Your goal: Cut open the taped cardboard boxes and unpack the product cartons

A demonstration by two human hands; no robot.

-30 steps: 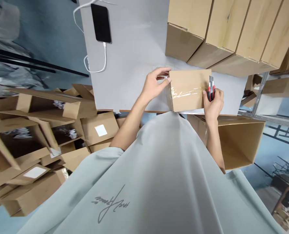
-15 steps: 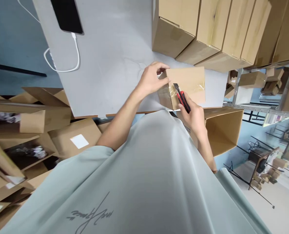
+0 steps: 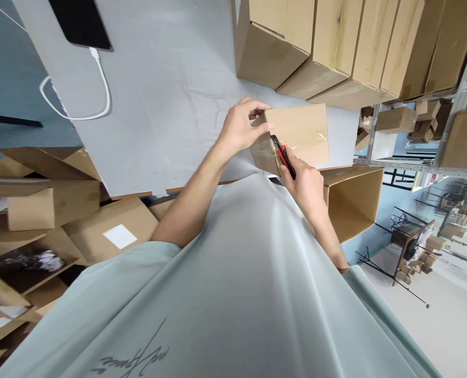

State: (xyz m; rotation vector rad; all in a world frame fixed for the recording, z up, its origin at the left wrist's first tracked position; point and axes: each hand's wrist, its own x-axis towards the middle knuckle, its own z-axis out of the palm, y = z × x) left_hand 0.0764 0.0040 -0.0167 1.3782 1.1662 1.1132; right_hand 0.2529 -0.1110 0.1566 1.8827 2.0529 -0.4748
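Gray tabletop stretches ahead of you, a small cardboard box near its near edge, right of center. Your left hand pinches the box's far left corner; your right hand grips a utility knife, blade pointing far-left at the box's left edge. Work looks early: the top is shut, clear tape running left-right, the near-square face showing no clear long axis.

Pretty clearly a packing room: cartons on the grey table, metal shelving (more boxes, lol) just right of it.
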